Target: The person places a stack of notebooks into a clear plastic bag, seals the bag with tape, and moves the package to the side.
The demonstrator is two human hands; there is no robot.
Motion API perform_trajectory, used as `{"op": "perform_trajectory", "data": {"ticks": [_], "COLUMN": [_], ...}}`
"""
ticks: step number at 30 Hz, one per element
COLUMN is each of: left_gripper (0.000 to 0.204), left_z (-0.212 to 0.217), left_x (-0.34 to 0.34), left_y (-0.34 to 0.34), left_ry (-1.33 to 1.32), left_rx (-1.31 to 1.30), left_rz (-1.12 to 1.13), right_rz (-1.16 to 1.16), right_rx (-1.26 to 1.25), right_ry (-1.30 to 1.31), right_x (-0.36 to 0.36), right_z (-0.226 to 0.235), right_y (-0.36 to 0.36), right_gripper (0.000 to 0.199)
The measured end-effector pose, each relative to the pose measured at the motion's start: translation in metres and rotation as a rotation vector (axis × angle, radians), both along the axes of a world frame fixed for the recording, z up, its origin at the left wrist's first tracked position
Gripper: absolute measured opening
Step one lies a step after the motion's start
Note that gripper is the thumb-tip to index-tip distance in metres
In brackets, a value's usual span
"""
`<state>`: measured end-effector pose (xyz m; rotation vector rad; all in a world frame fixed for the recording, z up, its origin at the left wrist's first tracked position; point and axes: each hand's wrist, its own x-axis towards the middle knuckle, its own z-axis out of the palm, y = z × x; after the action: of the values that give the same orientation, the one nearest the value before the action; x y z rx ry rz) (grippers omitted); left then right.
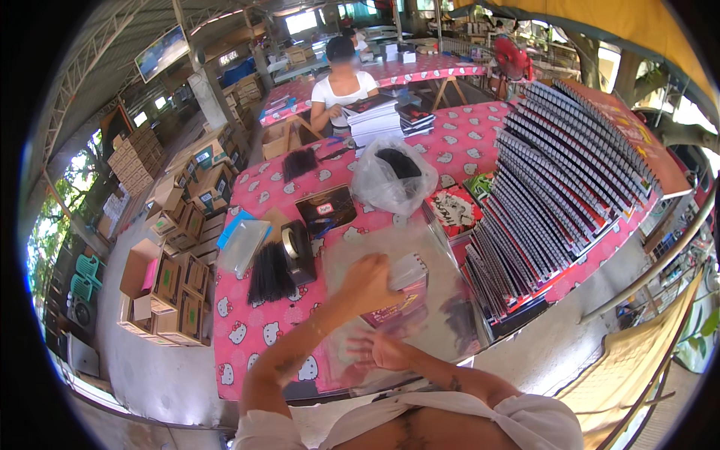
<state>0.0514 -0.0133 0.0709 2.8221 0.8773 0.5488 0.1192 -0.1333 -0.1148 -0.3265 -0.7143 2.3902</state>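
While the left hand (367, 281) grips a small notebook (409, 270) inside a clear plastic bag (442, 315), right hand (382, 350) spread beneath, tape dispenser (298, 247) near, spiral notebooks (555, 165) fanned rightward across the pink surface (247, 330).

Tape dispenser (298, 251) left of clear sleeve (420, 300); notebook rows (555, 180) right; plastic bag (391, 180) behind, all on table (247, 330).

One head-worn fisheye view looks steeply down from above the person's chest, close over the pink-clothed table (247, 330), facing forward across it toward a seated co-worker (343, 82) (edges bend strongly at the rim).
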Motion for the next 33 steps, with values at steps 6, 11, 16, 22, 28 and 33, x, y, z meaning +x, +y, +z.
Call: {"op": "perform_trajectory", "data": {"ticks": [6,11,16,22,28,33], "left_gripper": [0.051,0.051,0.039,0.034,0.038,0.028], "left_z": [-0.086,-0.143,-0.045,-0.047,-0.158,-0.179], "left_x": [-0.104,-0.095,-0.062,-0.126,-0.218,-0.211], "left_y": [-0.036,-0.049,-0.044,0.026,0.135,0.142], "left_ry": [-0.573,-1.215,-0.658,-1.257,-1.042,-1.181], "left_rx": [-0.574,-0.756,-0.466,-0.466,-0.977,-0.795], "left_rz": [0.196,0.293,0.370,0.479,0.879,0.794], "right_rz": [-0.883,-0.657,-0.690,-1.228,-0.986,-0.861], "right_rx": [-0.146,0.646,0.715,0.869,1.703,1.722], "right_ry": [0.165,-0.958,-0.727,-0.891,-1.463,-1.534], "right_x": [0.092,0.133,0.135,0.117,0.032,0.011], "right_z": [0.002,0.097,0.113,0.215,0.235,0.233], "right_y": [0.035,0.044,0.061,0.029,0.028,0.031], "right_gripper": [0.090,0.074,0.050,0.025,0.034,0.027]}}
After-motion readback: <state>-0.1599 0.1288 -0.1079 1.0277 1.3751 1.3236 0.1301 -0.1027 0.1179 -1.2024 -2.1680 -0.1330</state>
